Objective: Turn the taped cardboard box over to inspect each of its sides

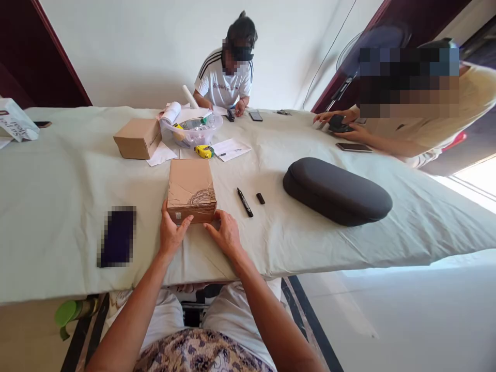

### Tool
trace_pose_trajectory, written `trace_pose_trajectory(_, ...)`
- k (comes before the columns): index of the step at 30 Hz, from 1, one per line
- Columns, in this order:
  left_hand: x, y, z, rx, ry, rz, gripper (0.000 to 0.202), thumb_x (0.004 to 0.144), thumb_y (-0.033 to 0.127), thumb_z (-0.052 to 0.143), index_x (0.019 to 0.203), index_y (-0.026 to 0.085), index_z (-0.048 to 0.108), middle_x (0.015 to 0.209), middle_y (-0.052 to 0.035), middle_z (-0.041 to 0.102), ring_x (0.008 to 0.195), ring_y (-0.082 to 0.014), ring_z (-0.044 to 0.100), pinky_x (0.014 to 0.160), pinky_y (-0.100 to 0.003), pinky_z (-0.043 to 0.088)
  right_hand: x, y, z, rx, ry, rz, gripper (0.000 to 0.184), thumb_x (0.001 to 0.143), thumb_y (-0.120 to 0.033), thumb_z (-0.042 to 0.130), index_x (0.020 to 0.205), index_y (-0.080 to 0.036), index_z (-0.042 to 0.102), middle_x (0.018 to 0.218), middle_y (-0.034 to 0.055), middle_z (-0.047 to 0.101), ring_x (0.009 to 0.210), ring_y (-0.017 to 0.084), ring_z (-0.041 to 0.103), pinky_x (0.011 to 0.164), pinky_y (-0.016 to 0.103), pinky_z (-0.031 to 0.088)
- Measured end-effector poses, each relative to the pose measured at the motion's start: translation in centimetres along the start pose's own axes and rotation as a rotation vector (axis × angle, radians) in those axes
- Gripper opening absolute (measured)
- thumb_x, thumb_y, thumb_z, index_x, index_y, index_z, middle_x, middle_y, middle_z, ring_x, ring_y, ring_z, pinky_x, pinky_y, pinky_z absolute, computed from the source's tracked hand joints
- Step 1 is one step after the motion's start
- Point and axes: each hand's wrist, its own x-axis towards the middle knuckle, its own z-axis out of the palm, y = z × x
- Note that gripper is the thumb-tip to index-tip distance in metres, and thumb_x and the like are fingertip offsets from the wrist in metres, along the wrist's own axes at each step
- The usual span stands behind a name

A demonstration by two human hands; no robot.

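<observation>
A taped brown cardboard box [190, 187] lies on the cloth-covered table [70, 206] right in front of me. My left hand [171, 233] grips its near left corner, thumb across the front face. My right hand [226, 232] rests against the near right corner, fingers curled onto the front edge. A black marker [244, 201] and its cap [260, 198] lie just right of the box.
A second cardboard box [137, 137], a clear bowl [196, 130], a yellow tape measure [203, 151] and papers [231, 149] lie farther back. A dark padded case [336, 190] sits at right, a phone [117, 236] at left. Two other people sit at the far and right sides.
</observation>
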Motion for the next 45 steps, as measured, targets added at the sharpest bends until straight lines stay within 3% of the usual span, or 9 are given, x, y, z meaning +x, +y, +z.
trace_pose_trajectory(5,-0.12,-0.09,0.03,0.032,0.026,-0.013,0.09,0.077,0.054,0.075,0.147,0.013,0.036,0.142,-0.0219,0.057,0.133,-0.0308,0.056,0.111,-0.044,0.046,-0.01,0.08,-0.27,0.044,-0.003,0.022,0.023,0.085,-0.04,0.068,0.096,-0.022,0.058,0.091,0.0071,0.068,0.085,0.026,0.062,0.08,0.038,0.047)
trace_pose_trajectory(11,-0.43,-0.33,0.17,0.082,0.061,-0.037,0.09,0.075,0.055,0.077,0.145,0.015,0.039,0.14,-0.0214,0.058,0.132,-0.0322,0.057,0.11,-0.045,0.047,-0.07,0.74,-0.04,0.037,-0.02,0.032,0.01,0.087,-0.027,0.059,0.095,-0.022,0.057,0.089,0.0061,0.068,0.084,0.025,0.061,0.078,0.037,0.045)
trace_pose_trajectory(17,-0.63,-0.01,0.14,0.085,0.049,-0.044,0.088,0.077,0.056,0.076,0.146,0.018,0.038,0.141,-0.02,0.058,0.133,-0.0313,0.057,0.112,-0.045,0.045,-0.15,0.79,-0.23,0.068,-0.021,0.021,0.018,0.086,-0.02,0.053,0.103,-0.022,0.059,0.097,0.0086,0.07,0.091,0.026,0.062,0.082,0.039,0.046)
trace_pose_trajectory(45,-0.97,-0.29,-0.19,0.065,0.006,-0.037,0.084,0.081,0.053,0.073,0.148,0.019,0.036,0.144,-0.018,0.057,0.133,-0.0297,0.057,0.112,-0.042,0.046,-0.41,0.51,-0.63,0.06,-0.014,0.028,0.017,0.087,-0.02,0.054,0.103,-0.023,0.059,0.097,0.0084,0.07,0.091,0.027,0.063,0.081,0.039,0.046)
